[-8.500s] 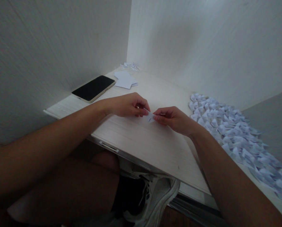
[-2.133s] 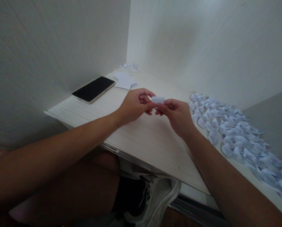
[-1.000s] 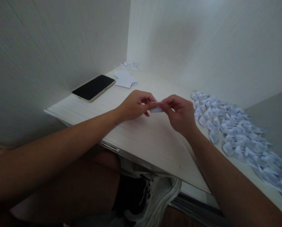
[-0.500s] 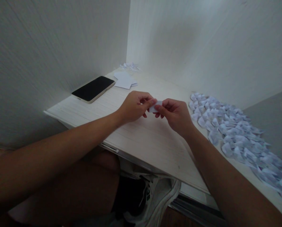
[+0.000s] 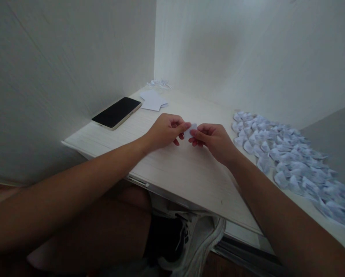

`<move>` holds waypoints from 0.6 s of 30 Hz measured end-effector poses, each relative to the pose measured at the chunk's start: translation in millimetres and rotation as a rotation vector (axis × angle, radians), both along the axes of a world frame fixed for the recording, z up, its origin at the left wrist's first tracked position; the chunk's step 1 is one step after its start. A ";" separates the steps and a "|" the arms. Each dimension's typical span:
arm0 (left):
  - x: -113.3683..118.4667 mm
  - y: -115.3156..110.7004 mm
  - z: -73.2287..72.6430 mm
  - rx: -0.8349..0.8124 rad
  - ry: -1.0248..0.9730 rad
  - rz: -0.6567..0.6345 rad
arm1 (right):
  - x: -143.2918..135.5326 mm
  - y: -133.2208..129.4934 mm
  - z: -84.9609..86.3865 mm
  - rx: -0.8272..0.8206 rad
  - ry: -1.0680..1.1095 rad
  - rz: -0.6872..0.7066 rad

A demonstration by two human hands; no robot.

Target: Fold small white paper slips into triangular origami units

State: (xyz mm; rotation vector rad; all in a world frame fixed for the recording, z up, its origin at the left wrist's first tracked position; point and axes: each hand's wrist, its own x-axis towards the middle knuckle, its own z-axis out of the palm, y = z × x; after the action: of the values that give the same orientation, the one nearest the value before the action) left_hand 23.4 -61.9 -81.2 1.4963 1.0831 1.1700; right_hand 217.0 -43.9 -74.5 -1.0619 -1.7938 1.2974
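A small piece of white paper [image 5: 190, 130] is held above the white tabletop [image 5: 172, 169]. My left hand [image 5: 169, 130] pinches its left side between thumb and fingers. On its right side, my right hand [image 5: 213, 139] grips it the same way, thumb on top. The fingertips of both hands are close together. Behind my left hand lies a small stack of flat white paper pieces [image 5: 153, 100]. To the right of my right hand spreads a large pile of folded white paper pieces [image 5: 288, 154].
A dark-screened phone [image 5: 117, 112] lies at the left by the wall. Thin paper scraps [image 5: 159, 83] sit in the back corner. Walls rise behind and at the left. Below the table's front edge are a leg and a white shoe [image 5: 200, 234].
The paper between my hands has tilted, and its upper edge now looks pointed rather than straight. Both hands keep their pinch on it. The camera view has shifted slightly.
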 end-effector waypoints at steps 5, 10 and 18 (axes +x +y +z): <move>0.3 0.5 -2.0 -0.034 -0.077 0.009 | -1.9 -0.6 -4.0 -0.083 0.142 -0.022; -0.1 1.5 -5.1 -0.092 -0.208 -0.031 | -3.0 1.5 -7.6 -0.152 0.273 -0.045; 2.5 0.4 -8.2 -0.154 -0.306 0.008 | -4.3 3.3 -10.0 -0.041 0.276 -0.106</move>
State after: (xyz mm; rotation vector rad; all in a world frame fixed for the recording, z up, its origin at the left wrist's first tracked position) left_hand 26.0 -61.5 -89.4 1.1521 0.9469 1.2444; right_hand 212.7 -40.6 -84.5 -0.9358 -1.4923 1.3487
